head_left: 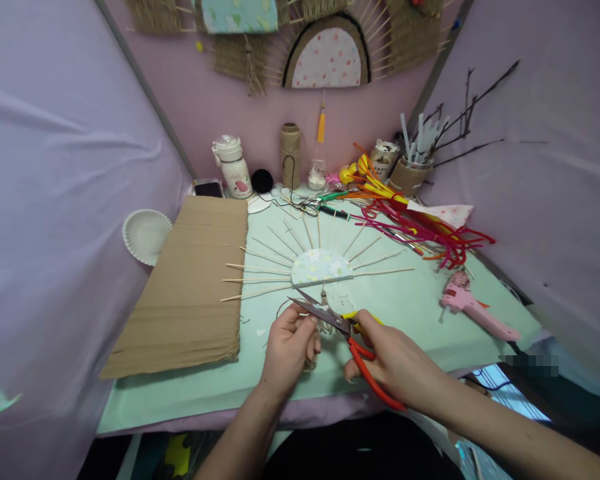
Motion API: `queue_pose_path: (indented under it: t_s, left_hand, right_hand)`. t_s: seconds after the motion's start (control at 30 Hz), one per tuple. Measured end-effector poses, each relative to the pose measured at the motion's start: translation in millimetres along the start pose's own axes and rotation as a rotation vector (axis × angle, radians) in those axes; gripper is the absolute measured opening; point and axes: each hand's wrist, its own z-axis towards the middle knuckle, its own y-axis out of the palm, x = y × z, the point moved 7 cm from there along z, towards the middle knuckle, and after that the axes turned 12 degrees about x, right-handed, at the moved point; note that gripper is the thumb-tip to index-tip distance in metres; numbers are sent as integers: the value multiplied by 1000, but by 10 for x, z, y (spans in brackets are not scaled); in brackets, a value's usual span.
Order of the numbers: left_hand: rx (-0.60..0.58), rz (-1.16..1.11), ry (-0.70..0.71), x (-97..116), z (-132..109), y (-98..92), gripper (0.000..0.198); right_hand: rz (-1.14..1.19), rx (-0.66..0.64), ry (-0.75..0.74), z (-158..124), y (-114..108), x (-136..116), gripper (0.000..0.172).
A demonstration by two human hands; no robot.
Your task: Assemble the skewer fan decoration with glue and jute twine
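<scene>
My right hand [387,357] grips scissors [327,315] with one red and one yellow handle. Their dark blades stand apart, pointing left over the fingertips of my left hand. My left hand [293,337] is closed in a pinch on thin twine [326,328], whose strands show beside the fingers; the pinched part is mostly hidden. Just beyond the blades lies a half-round floral fabric piece [321,267], with thin wooden sticks [267,259] fanning out from its curved edge. A small tassel [323,295] hangs from its straight edge.
A cardboard sheet [185,287] lies at left beside a paper plate [147,237]. At right are a pink glue gun [475,307] and red pipe cleaners [430,230]. A white bottle [233,167], a twine spool [291,157] and a pot of branches [410,177] line the back.
</scene>
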Motion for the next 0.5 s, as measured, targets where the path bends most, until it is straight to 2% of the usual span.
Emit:
queue_pose_path:
  t_s: [0.2,0.5]
  left_hand:
    - [-4,-76,-18,-101,-12,18,18]
    - [-24,-44,-32,-79,-58,49,27]
  right_hand:
    - [-5,-22,19,0,25,-26,45]
    - [-51,-16,-6,4,19,-20,34]
